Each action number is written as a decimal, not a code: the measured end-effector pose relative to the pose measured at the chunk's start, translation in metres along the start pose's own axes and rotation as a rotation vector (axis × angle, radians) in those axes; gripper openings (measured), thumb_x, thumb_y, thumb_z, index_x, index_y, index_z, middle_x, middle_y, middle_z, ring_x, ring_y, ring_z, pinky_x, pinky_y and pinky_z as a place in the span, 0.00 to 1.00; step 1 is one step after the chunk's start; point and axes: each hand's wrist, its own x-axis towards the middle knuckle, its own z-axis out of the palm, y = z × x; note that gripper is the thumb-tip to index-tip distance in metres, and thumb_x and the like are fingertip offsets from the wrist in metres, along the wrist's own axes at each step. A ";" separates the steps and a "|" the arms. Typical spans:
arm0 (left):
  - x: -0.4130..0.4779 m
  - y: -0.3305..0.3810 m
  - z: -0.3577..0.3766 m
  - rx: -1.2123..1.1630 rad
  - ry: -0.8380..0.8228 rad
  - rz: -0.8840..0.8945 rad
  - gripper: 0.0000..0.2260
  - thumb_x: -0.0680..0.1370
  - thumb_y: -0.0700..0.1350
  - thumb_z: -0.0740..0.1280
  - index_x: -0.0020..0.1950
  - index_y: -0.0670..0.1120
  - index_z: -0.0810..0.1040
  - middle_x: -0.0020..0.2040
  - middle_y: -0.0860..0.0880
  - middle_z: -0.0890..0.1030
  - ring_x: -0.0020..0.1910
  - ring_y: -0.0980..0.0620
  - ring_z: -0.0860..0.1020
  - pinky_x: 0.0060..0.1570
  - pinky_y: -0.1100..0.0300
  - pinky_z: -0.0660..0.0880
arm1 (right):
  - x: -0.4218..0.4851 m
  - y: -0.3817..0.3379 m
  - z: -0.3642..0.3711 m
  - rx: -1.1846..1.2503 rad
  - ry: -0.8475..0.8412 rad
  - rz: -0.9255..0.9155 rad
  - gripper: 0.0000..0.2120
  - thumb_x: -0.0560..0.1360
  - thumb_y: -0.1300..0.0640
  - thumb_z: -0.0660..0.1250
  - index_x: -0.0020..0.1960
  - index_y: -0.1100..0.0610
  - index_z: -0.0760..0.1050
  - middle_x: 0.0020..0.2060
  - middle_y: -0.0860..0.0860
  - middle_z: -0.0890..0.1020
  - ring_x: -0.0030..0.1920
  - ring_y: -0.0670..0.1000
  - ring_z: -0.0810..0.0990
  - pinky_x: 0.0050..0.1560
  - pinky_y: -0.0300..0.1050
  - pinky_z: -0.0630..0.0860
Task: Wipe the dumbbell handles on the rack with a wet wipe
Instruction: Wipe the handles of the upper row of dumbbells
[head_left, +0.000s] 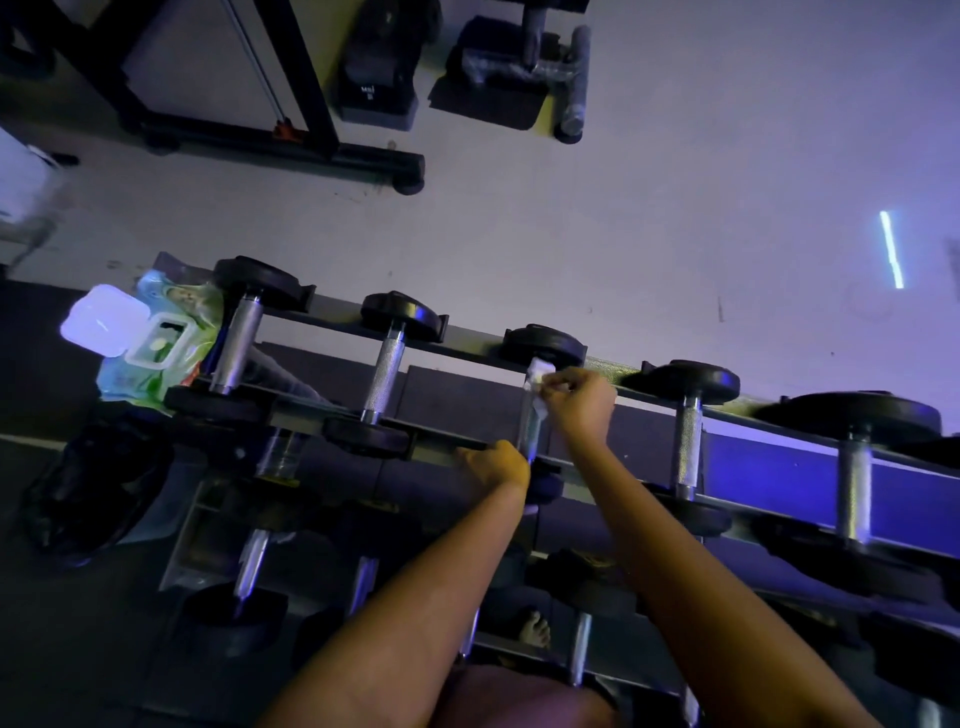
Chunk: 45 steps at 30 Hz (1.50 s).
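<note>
Right grip: pinches crumpled white wet wipe against chrome dumbbell handle.
Left grip: fingers hidden at handle's near end; closure unclear.

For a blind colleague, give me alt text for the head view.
The right hand holds a wipe against the handle of the middle dumbbell on the rack's top row, while the left hand grips the handle's near end. An open wipe pack lies at the rack's left end.
</note>
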 end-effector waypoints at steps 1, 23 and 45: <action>0.001 -0.001 0.000 0.005 -0.006 0.010 0.22 0.77 0.38 0.58 0.71 0.40 0.62 0.63 0.36 0.73 0.54 0.35 0.77 0.48 0.40 0.79 | 0.004 0.002 -0.001 -0.015 -0.024 -0.015 0.02 0.71 0.64 0.72 0.41 0.59 0.84 0.36 0.53 0.81 0.34 0.49 0.76 0.36 0.37 0.69; -0.004 -0.001 -0.009 0.130 -0.055 -0.037 0.20 0.78 0.44 0.56 0.71 0.46 0.62 0.62 0.40 0.74 0.46 0.36 0.77 0.30 0.38 0.80 | 0.028 0.005 -0.007 -0.012 -0.131 -0.012 0.03 0.66 0.65 0.75 0.35 0.59 0.83 0.35 0.56 0.85 0.37 0.49 0.82 0.41 0.49 0.82; 0.013 -0.014 0.001 0.154 0.003 0.031 0.25 0.73 0.50 0.55 0.69 0.45 0.64 0.62 0.38 0.76 0.51 0.35 0.78 0.46 0.39 0.79 | 0.003 0.017 -0.002 0.047 -0.197 0.032 0.09 0.64 0.63 0.79 0.33 0.60 0.79 0.33 0.51 0.82 0.37 0.47 0.80 0.40 0.42 0.79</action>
